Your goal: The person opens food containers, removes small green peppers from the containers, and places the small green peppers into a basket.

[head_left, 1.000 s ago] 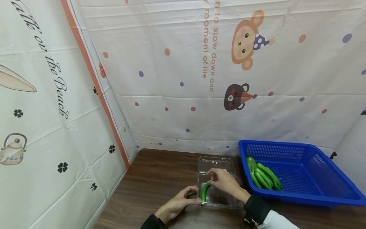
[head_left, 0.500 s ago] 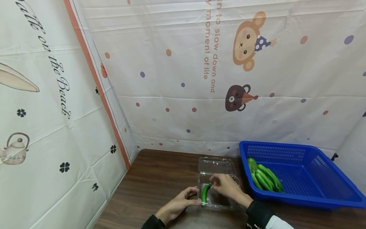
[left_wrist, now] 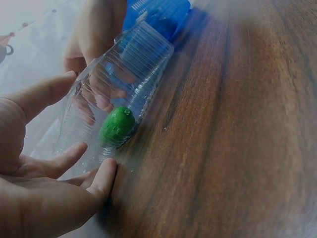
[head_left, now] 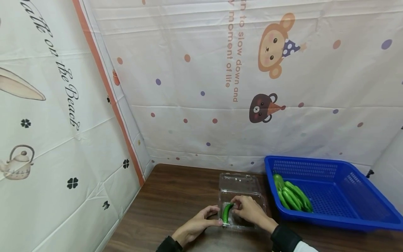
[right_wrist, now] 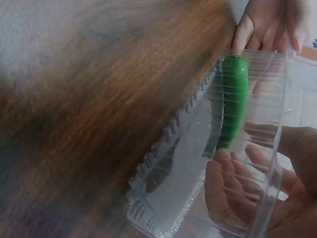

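A hinged clear plastic box (head_left: pixel 242 196) lies on the wooden table with its lid folded back. Inside, along the left wall, a curved green pepper (head_left: pixel 226 214) runs from front to back. My left hand (head_left: pixel 199 221) is at the box's front left corner, thumb and fingers spread, fingertips against the plastic in the left wrist view. My right hand (head_left: pixel 249 210) reaches into the box and pinches the pepper's thin far end. In the right wrist view, its curled fingertips (right_wrist: pixel 221 157) are right at that tip, seen through the clear wall.
At the right stands a blue plastic basket (head_left: pixel 333 190) with several green peppers (head_left: pixel 291 196) piled in its left end. Its left side is close to the box. Behind the table hangs a printed white cloth (head_left: pixel 189 133), and another covers the left side.
My right hand has lowered and come slightly nearer, its fingertips staying by the pepper's far end. The pepper and my left hand have hardly moved.
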Tool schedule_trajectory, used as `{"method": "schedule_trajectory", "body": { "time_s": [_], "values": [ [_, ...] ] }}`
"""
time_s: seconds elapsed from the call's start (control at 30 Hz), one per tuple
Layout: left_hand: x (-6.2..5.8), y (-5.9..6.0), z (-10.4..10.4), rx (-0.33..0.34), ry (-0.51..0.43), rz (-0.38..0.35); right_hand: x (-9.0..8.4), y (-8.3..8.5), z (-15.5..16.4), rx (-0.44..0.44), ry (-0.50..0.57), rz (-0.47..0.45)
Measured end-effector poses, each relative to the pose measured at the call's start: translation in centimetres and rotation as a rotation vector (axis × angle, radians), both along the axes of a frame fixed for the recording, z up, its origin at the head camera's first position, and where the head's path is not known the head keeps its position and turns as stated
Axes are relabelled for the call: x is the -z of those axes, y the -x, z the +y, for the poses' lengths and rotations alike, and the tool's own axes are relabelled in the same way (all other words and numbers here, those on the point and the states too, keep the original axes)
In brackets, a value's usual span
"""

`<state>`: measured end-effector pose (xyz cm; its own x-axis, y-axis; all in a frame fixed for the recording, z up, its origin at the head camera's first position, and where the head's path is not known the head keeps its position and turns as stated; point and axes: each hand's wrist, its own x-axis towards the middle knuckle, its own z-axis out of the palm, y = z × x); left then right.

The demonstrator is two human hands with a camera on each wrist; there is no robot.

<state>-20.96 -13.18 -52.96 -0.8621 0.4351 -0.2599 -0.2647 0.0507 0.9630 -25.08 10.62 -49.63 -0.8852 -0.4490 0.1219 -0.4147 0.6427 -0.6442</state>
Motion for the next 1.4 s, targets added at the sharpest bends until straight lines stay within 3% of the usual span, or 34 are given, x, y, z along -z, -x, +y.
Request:
{"method": "schedule_trajectory", "body": {
  "time_s": [0.23,0.53,0.73,0.87,1.07,1.4],
  "values": [
    [-0.09,0.07,-0.01,0.006,0.003,0.002,0.10,-0.12,-0.20,-0.055,0.034,-0.018],
    [-0.20,0.06,-0.01,0.014,0.005,-0.008,0.30,0.27,-0.46,-0.164,0.048,-0.112],
    [0.00,0.23,0.08,0.013,0.003,-0.001,0.31,0.38,-0.68,-0.198,0.040,-0.107],
    [0.14,0.33,0.04,0.013,0.003,-0.002,0.34,0.44,-0.78,-0.205,-0.012,-0.065],
    [0.15,0.28,0.01,0.009,0.005,0.003,0.47,0.28,-0.82,-0.190,-0.194,0.092],
    [0.00,0.02,-0.04,0.002,0.003,0.004,0.82,-0.17,-0.46,-0.173,-0.320,0.247]
  ]
}}
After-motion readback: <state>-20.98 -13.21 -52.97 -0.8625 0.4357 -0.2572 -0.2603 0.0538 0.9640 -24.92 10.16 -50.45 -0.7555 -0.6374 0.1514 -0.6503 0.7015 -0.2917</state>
